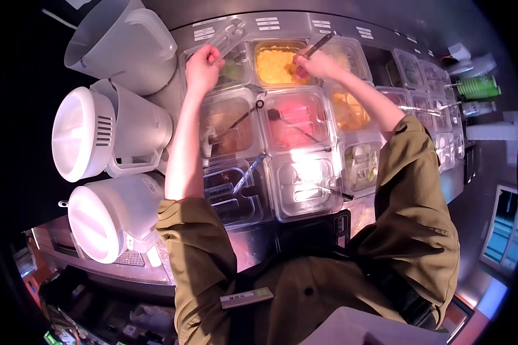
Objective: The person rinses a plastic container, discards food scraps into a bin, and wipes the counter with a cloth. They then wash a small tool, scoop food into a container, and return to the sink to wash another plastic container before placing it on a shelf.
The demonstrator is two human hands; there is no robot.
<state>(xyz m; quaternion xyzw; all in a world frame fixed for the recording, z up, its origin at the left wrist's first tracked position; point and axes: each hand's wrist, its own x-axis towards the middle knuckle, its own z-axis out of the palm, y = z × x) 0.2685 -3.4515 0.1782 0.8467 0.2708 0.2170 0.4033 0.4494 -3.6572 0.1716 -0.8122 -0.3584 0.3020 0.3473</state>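
My left hand [204, 68] is closed on a clear plastic lid [231, 38], tilted above a lidded container of green pieces [233, 70]. Beside it, at the top middle, an uncovered container holds yellow diced food [275, 64]. My right hand [315, 62] is over that container's right side, its fingers wrapped round a dark utensil handle [321, 43] that points up and right. The utensil's lower end is hidden by the hand and the food.
Lidded containers of red food [293, 123] and orange pieces [350, 110] lie nearer me. Large white pitchers [133, 129] line the left side. Green cups [479, 87] are stacked at the far right. A black flat device [313, 233] lies at the counter's front edge.
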